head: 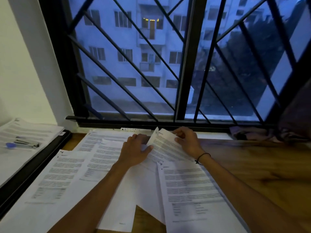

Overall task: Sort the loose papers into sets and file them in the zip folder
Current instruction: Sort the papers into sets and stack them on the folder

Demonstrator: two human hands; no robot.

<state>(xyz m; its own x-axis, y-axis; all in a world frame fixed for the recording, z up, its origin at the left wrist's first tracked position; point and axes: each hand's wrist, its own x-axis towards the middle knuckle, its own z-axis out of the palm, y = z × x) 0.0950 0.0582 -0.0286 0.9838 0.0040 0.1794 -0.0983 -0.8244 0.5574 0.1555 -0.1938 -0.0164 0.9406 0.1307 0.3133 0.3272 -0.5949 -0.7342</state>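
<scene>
1. Presently, right hand (186, 140): fingers and thumb curled onto the far edge of a printed sheet (165, 146), pinching it so that its top left corner stands up off the desk. A dark cord circles that wrist.
2. Left hand (134, 151): laid palm down with fingers relaxed and spread, thumb touching the lifted sheet's left edge, pinning the pages beneath.
3. Loose papers (70, 169): overlapping printed pages fanned across the wooden desk (252, 165), from the near edge up to the window sill. One page (188, 190) lies just below the lifted sheet, under the right forearm.
4. Zip folder (38, 158): judged to be the black-edged case at the far left, well apart from both hands, with a stack of pages (25, 137) lying on it. A stapler (27, 144) and a blue object rest on that stack.
5. Surroundings: barred window (168, 64) beyond the desk, purple cloth (252, 133) on the sill to the right.
6. Step in hand, as judged: separating one sheet to read its heading. To do it well, keep the left palm pressing so only the top page lifts, peel from the corner, and check the title before matching it to a set.
</scene>
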